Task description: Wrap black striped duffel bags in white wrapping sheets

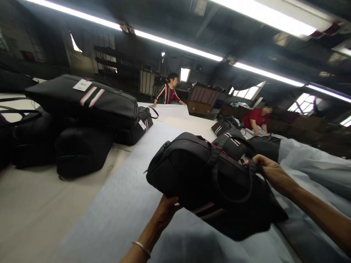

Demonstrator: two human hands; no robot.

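I hold a black bag [197, 175] lifted and tilted above a long table covered with pale sheet material [131, 190]. My left hand [167, 210], a bracelet on its wrist, grips the bag's underside from below. My right hand [264, 166] is closed on the bag's top edge by its handle strap. The bag has a red thread or tag near its top and striped trim on its lower face.
A pile of black bags [82, 98] with pink-and-white stripes sits at the left on the table. More bags [233, 137] lie beyond the held one. One person in a striped top [168, 93] and one in red [256, 118] work at the far end.
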